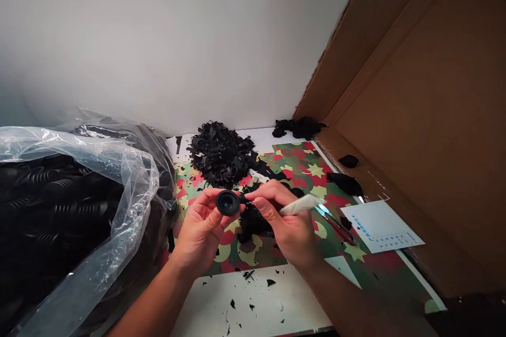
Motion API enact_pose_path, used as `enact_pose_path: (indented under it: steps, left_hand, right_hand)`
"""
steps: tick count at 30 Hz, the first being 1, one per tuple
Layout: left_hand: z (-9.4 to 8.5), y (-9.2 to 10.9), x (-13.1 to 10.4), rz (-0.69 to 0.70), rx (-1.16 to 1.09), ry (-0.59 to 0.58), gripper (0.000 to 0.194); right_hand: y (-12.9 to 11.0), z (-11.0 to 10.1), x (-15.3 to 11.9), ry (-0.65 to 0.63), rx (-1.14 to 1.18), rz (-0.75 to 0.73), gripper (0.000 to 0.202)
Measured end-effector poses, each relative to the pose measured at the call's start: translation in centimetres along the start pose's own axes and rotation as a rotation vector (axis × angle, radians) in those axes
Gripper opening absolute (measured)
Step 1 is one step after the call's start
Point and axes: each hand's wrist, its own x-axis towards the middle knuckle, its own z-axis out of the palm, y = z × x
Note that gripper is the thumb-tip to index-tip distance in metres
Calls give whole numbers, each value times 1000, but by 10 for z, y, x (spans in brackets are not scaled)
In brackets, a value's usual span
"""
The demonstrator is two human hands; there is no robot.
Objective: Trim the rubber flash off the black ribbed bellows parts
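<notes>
My left hand is closed around a round black rubber part, its ringed end with a hole facing me. In my right hand lies a tool with a pale, wrapped handle, which sticks out between thumb and forefinger. Its working end is hidden, so I cannot tell its kind. The right fingertips are at the right edge of the rubber part. Below and behind my hands are dark rubber scraps on a camouflage-patterned sheet.
A clear plastic bag full of black ribbed rubber parts stands at left. Behind is a heap of black trimmings. To the right are scissors-like tools, a white card and a tall cardboard wall.
</notes>
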Motion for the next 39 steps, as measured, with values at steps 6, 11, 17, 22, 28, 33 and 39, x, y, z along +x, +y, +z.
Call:
enact_pose_path:
  steps: [6,11,17,22,28,33,39]
  left_hand:
    - [-2,-4,5,83,110,75,42]
    - [-4,-4,8,172,140,126,42]
    - [-6,-3,8,218,194,127,39]
    - [-10,-4,8,252,227,105,39]
    - [-14,-6,8,273,269,128,40]
    - [-13,-8,9,340,290,125,36]
    - [-8,-4,6,361,154,137,32]
  right_hand:
    - [0,-11,-4,5,88,-34,73]
    - [-3,-8,-5,-100,136,-28,33]
    - [-3,1,-11,-123,-112,-229,10]
    - [-1,1,-9,-172,-216,-341,10]
    - [-2,3,-7,-171,-290,-417,12]
    - [5,13,-9,-118,-382,-547,17]
    - [17,0,1,130,-494,-526,18]
